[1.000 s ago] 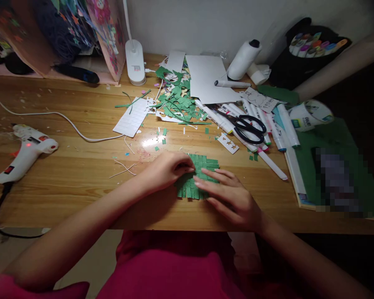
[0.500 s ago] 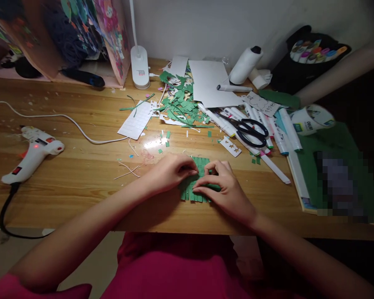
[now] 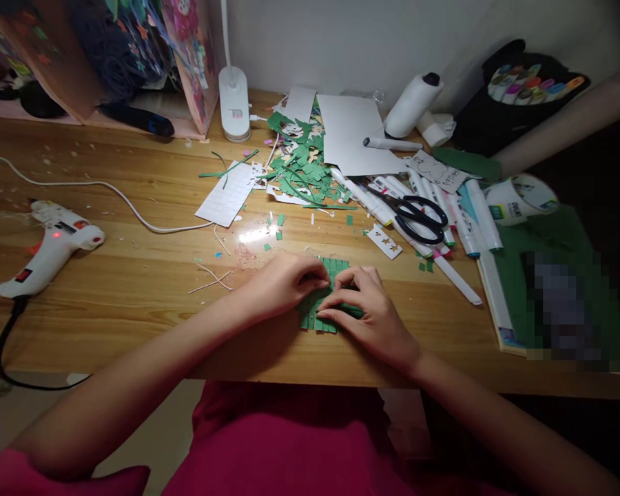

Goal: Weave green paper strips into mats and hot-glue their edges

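A green piece of paper [image 3: 335,266], scored or cut into narrow strips, lies on the wooden table between my hands. My left hand [image 3: 289,281] is closed in a pinch, its fingertips on the upper middle of the paper. From the other side, my right hand [image 3: 369,306] bends over the paper with thumb and fingers drawn together on it. Part of the sheet is hidden under both hands, and any tiny piece between the fingertips is too small to make out.
To the left lies a white glue gun [image 3: 52,244], its red light lit. Behind my hands are green paper scraps [image 3: 304,165], a white card [image 3: 227,196] and a lamp base [image 3: 234,103]. Black-handled scissors [image 3: 421,219] rest on several markers [image 3: 457,279] at the right.
The camera view has shifted slightly. My right fingers have moved a little leftward over the green paper, while my left hand keeps nearly the same pinch.
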Demonstrator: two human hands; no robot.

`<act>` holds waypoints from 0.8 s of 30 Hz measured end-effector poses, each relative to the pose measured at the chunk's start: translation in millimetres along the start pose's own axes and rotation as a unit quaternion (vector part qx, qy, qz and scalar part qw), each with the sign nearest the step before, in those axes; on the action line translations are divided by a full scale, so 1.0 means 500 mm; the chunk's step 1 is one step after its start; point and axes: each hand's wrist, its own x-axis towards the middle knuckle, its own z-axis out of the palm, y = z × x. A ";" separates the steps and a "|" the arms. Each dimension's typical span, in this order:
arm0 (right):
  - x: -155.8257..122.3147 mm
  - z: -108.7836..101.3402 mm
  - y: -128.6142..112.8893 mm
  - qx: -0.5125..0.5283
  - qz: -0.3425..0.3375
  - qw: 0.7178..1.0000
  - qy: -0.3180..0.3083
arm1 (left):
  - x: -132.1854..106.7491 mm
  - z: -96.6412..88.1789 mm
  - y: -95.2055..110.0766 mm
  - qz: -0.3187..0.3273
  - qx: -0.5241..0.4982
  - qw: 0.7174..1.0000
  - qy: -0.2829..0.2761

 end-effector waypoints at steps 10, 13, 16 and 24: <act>-0.010 -0.001 0.000 -0.044 -0.076 0.996 -0.018 | 0.000 0.000 0.003 -0.002 0.019 1.000 -0.001; -0.006 -0.007 -0.003 -0.028 -0.069 0.997 0.029 | 0.000 0.000 0.003 -0.001 0.011 1.000 -0.002; 0.004 -0.009 -0.007 -0.027 -0.080 0.996 0.028 | -0.001 0.000 0.002 0.003 0.009 1.000 0.001; 0.011 0.013 -0.014 -0.061 -0.093 0.993 -0.023 | -0.001 0.004 -0.002 0.005 0.028 1.000 0.013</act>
